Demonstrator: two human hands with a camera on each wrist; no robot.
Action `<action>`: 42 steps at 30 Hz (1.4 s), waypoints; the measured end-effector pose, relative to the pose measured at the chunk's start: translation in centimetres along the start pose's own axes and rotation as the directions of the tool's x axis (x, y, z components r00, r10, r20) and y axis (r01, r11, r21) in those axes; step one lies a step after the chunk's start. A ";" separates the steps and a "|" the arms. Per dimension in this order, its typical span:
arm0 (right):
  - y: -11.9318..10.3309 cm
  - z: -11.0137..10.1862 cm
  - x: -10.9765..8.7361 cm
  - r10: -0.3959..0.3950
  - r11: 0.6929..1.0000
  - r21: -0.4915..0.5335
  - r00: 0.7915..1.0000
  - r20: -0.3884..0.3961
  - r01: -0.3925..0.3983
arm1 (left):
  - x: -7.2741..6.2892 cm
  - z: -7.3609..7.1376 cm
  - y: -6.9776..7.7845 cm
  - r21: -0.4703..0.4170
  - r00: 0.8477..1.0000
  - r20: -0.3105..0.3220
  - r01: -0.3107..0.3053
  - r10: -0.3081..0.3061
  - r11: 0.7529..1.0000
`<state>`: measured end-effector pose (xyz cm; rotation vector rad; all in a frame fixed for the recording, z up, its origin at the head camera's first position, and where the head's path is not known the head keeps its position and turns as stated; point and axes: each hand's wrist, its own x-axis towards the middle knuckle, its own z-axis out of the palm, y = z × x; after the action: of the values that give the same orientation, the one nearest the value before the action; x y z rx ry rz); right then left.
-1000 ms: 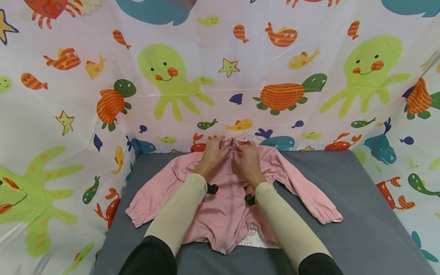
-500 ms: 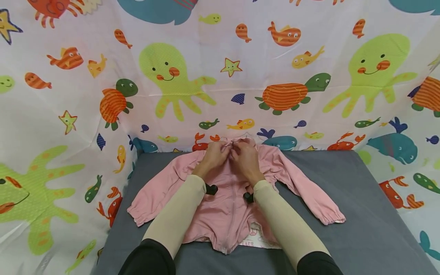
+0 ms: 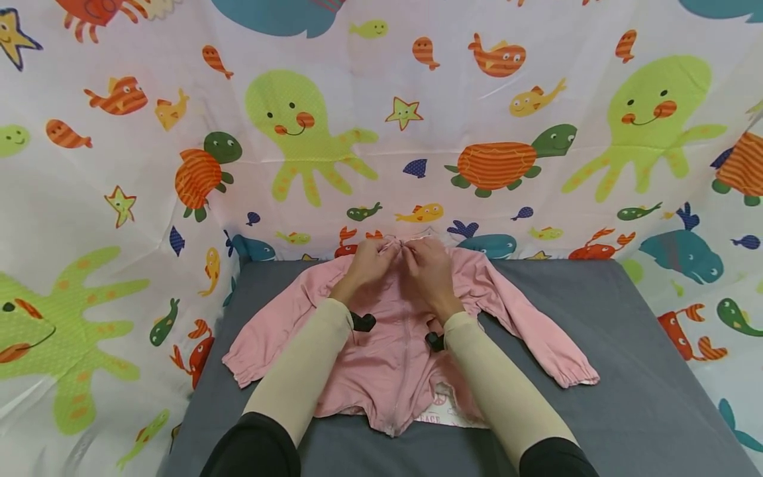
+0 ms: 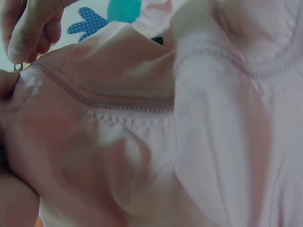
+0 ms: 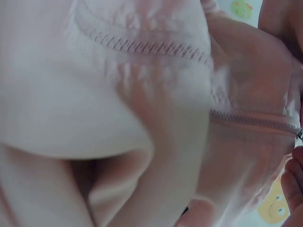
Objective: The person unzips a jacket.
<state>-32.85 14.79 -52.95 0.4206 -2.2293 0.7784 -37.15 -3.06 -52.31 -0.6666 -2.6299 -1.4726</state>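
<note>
A pink zip-up jacket (image 3: 381,371) lies front up, its sleeves spread to both sides. My left hand (image 3: 371,262) pinches the collar left of the zipper top. Right beside it, my right hand (image 3: 430,268) pinches the small metal zipper pull (image 4: 18,67) at the collar, as the left wrist view shows. The closed zipper (image 3: 406,351) runs down the front to the hem. In the right wrist view, the zipper teeth (image 5: 255,120) lead to the collar, with my hands at the right edge. The fingertips are partly hidden in the head view.
A grey-covered table (image 3: 596,311) lies under the jacket. Sea-animal curtains (image 3: 334,112) enclose the back and sides. Pale printed lining (image 3: 444,414) shows under the right hem. A black wrist device (image 3: 362,322) sits at my left wrist, and another wrist device (image 3: 435,341) at my right.
Both hands have shifted slightly toward the back edge and now meet at the top of the zipper. The jacket's body and sleeves lie almost as before; the head view has shifted a little.
</note>
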 end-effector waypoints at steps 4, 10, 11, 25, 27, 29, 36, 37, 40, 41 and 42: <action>-0.6 -0.6 -0.1 -0.052 0.998 -0.025 0.999 0.003 0.052 | -0.3 0.2 0.8 -0.017 0.997 -0.072 0.003 -0.004 1.000; -1.5 -1.5 -0.7 -0.141 0.988 -0.051 0.989 0.039 0.143 | -0.4 1.0 1.6 0.069 0.964 -0.244 -0.089 0.104 0.994; -1.7 -1.7 -0.8 -0.150 0.987 -0.056 0.988 0.047 0.153 | -0.4 1.1 1.8 0.075 0.958 -0.260 -0.102 0.118 0.992; -7.0 -7.8 -6.8 -0.184 0.965 -0.099 0.901 0.393 0.241 | 1.0 -0.9 3.6 0.052 0.876 -0.480 -0.022 0.044 0.998; -8.1 -9.0 -7.6 -0.195 0.961 -0.102 0.891 0.409 0.257 | 1.2 -1.1 4.0 0.067 0.873 -0.486 -0.005 0.037 0.998; -9.1 -10.1 -8.3 -0.198 0.959 -0.103 0.882 0.427 0.265 | 1.5 -1.4 4.4 0.071 0.869 -0.494 0.007 0.029 0.997; -11.8 -12.3 -11.0 -0.245 0.932 -0.118 0.833 0.496 0.344 | 2.1 -2.0 5.1 0.037 0.845 -0.533 0.069 -0.039 0.997; -12.2 -12.6 -11.4 -0.251 0.929 -0.112 0.821 0.513 0.354 | 2.1 -2.1 5.1 0.035 0.843 -0.536 0.077 -0.046 0.996; -13.4 -13.5 -12.6 -0.273 0.917 -0.087 0.772 0.575 0.389 | 2.3 -2.3 5.0 0.029 0.838 -0.542 0.095 -0.064 0.995; -13.8 -13.7 -12.8 -0.281 0.913 -0.076 0.754 0.593 0.401 | 2.4 -2.4 4.9 0.028 0.833 -0.549 0.102 -0.070 0.994; -14.2 -14.0 -13.1 -0.293 0.907 -0.067 0.735 0.611 0.417 | 2.5 -2.5 4.8 0.030 0.826 -0.559 0.109 -0.074 0.994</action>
<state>-9.36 13.75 -48.98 1.0804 -2.6346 0.2115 -37.95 -2.09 -46.43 -0.0691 -2.2510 -1.3394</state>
